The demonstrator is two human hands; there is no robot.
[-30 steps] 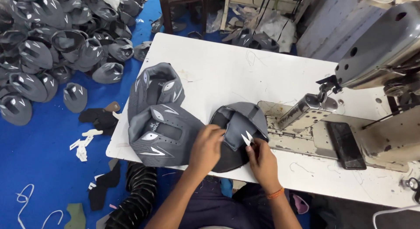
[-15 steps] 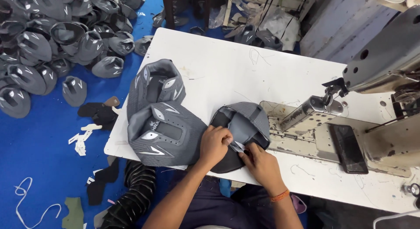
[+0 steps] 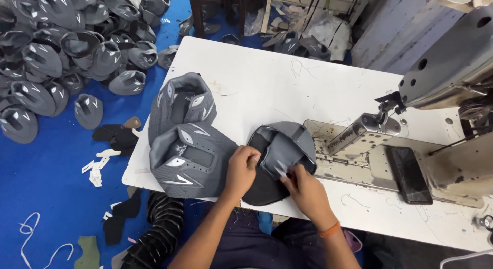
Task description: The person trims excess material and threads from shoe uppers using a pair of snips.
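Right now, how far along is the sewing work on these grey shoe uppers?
Done, apparently: two grey stitched shoe uppers stacked on the white table, many more in the floor pile. In hand: left hand and right hand hold a grey-and-black upper piece beside the sewing machine, not under its needle.

We noted a white worktable on blue floor; left of it, heaped grey shoe uppers; beyond, a dark stool.
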